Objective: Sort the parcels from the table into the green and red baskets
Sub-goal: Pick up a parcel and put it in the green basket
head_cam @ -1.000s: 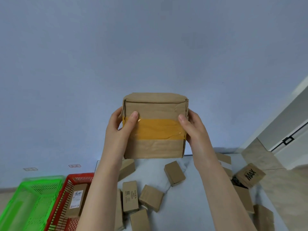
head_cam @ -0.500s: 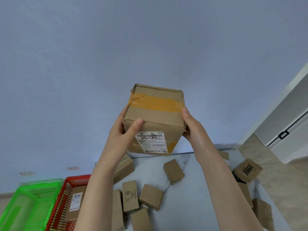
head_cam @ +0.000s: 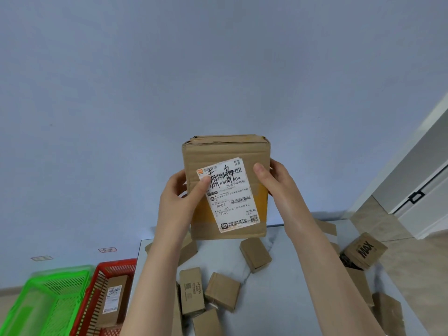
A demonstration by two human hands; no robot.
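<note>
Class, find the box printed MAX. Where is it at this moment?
In the head view, the MAX box lies tilted at the right edge of the table, among plain brown parcels.

A white label [head_cam: 229, 197] on the big box [head_cam: 225, 151], held between the left hand [head_cam: 179, 200] and the right hand [head_cam: 274, 183], reads "P804" beside barcodes. It has "申通快递" at its top and black handwritten characters across it. Below the left hand, a small box [head_cam: 192, 291] says "MYFA". Down to the right of the right hand, a tilted box [head_cam: 364, 249] says "MAX".
</note>
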